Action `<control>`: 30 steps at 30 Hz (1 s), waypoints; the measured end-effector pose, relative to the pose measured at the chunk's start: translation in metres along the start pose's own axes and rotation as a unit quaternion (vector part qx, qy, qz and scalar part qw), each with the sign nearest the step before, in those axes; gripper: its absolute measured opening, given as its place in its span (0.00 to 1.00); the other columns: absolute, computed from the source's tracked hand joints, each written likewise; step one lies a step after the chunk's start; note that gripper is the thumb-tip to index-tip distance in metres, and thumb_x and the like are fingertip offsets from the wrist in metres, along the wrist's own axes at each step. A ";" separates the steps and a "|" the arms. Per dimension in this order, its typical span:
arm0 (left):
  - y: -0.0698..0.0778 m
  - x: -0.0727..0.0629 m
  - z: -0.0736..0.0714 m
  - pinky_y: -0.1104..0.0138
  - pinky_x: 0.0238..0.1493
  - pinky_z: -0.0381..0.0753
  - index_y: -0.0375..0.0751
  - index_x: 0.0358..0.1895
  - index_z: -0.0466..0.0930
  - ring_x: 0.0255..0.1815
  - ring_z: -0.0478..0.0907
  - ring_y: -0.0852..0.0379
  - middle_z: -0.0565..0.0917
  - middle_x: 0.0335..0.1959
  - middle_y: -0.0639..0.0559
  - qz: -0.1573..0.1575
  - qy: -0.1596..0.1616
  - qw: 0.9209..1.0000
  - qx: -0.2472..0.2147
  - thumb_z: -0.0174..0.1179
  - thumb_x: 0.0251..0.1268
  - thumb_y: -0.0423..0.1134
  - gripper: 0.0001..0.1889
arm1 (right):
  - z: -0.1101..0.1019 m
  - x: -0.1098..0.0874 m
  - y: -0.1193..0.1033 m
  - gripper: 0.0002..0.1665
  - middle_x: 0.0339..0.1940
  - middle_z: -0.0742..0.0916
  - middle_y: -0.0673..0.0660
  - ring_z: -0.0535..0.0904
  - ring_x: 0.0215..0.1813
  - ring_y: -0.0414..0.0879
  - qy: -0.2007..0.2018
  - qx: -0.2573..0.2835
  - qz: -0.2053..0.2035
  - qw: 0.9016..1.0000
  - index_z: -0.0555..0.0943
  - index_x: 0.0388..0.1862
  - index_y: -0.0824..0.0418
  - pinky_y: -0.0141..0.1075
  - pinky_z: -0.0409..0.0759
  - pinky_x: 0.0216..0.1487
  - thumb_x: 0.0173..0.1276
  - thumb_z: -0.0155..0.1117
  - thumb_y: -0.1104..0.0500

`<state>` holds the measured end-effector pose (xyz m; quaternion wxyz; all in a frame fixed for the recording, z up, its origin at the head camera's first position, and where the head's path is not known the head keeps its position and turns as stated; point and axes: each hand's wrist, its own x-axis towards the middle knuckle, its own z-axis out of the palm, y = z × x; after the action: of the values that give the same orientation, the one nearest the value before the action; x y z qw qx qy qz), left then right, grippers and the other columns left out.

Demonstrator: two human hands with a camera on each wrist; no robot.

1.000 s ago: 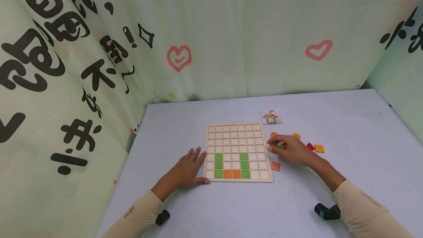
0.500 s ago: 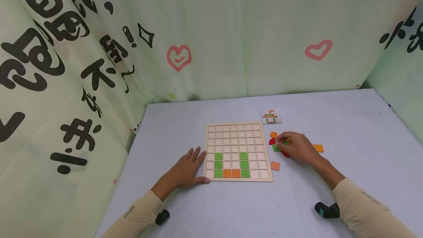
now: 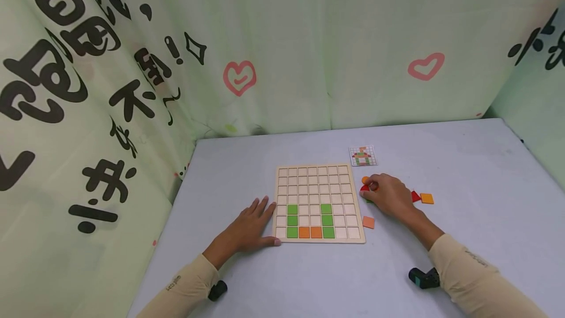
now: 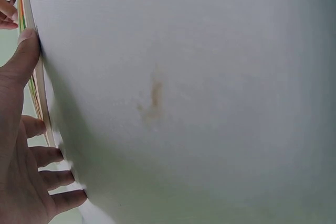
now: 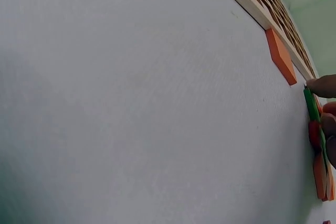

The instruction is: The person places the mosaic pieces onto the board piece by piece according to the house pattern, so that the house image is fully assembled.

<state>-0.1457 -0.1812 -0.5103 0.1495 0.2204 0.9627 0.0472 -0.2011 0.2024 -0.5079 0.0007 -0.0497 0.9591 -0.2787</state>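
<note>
L hand (image 3: pixel 248 230) is lying w/ fingers spread at approx. 8 o'clock of the wooden grid board (image 3: pixel 312 188), index & thumb touching its rim; gripping nothing. R hand (image 3: pixel 390 196) is bending over loose pieces at board's 3 o'clock, thumb & fingers curled; can't tell if it's pinching a tile, contact being hidden.

Board is sitting flat, carrying two columns of green square tiles (image 3: pixel 292 221), 3 ea., w/ two orange inlaid tiles (image 3: pixel 304 232) lying btwn them in bottom row. Pattern card (image 3: pixel 363 156) is lying btwn 1 & 2 o'clock.

Loose: orange round tile (image 3: pixel 365 180) showing at R hand's 10 o'clock, red tile (image 3: pixel 364 188) just below it, part hidden; red triangle tile (image 3: pixel 415 197) & yellow-orange square tile (image 3: pixel 426 198) lying past the hand at 3 o'clock; loose orange square tile (image 3: pixel 368 222) resting just beside board, btwn 3 & 4 o'clock.

Handling (est.): tiles looking light, stiff, poss. slick-faced, not fragile; best grip = opp. side edges, thumb vs. index. Board prob. stiff, prone to sliding on cloth; hold by rim.
</note>
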 end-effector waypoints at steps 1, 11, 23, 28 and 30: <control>0.000 0.000 0.000 0.45 0.75 0.62 0.46 0.81 0.51 0.82 0.48 0.38 0.51 0.83 0.42 0.000 0.000 1.000 0.000 0.55 0.59 0.75 0.54 | 0.000 0.000 0.000 0.21 0.30 0.82 0.57 0.75 0.35 0.50 0.001 -0.001 0.001 1.000 0.85 0.49 0.68 0.34 0.71 0.25 0.61 0.75 0.56; 0.000 -0.001 -0.001 0.45 0.75 0.62 0.46 0.81 0.51 0.82 0.49 0.37 0.52 0.82 0.42 0.002 0.000 1.000 -0.004 0.56 0.59 0.75 0.54 | 0.000 0.000 -0.002 0.23 0.31 0.82 0.58 0.76 0.36 0.51 0.003 -0.001 0.011 1.000 0.85 0.47 0.69 0.34 0.71 0.28 0.60 0.76 0.54; 0.001 -0.001 -0.002 0.45 0.75 0.62 0.45 0.81 0.51 0.82 0.49 0.37 0.52 0.82 0.41 0.003 0.001 1.000 0.001 0.56 0.59 0.75 0.54 | -0.001 0.000 -0.003 0.24 0.35 0.82 0.61 0.75 0.39 0.52 -0.007 0.001 0.026 1.000 0.85 0.50 0.69 0.35 0.71 0.28 0.61 0.76 0.54; 0.001 -0.001 -0.003 0.45 0.75 0.61 0.46 0.81 0.51 0.82 0.49 0.37 0.52 0.82 0.41 0.002 -0.003 1.000 0.001 0.56 0.60 0.75 0.54 | -0.001 0.000 -0.002 0.22 0.42 0.83 0.63 0.77 0.41 0.53 -0.015 0.006 0.015 1.000 0.84 0.52 0.67 0.36 0.73 0.29 0.63 0.73 0.55; 0.001 -0.001 -0.003 0.45 0.75 0.61 0.46 0.81 0.51 0.82 0.49 0.37 0.52 0.82 0.42 0.001 -0.004 1.000 0.001 0.55 0.60 0.75 0.54 | -0.001 0.001 -0.003 0.22 0.44 0.85 0.64 0.78 0.42 0.53 -0.020 0.013 0.008 1.000 0.82 0.53 0.67 0.37 0.74 0.31 0.63 0.72 0.56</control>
<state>-0.1449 -0.1807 -0.5069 0.1530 0.2220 0.9619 0.0452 -0.2014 0.2004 -0.5056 0.0224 -0.0472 0.9556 -0.2899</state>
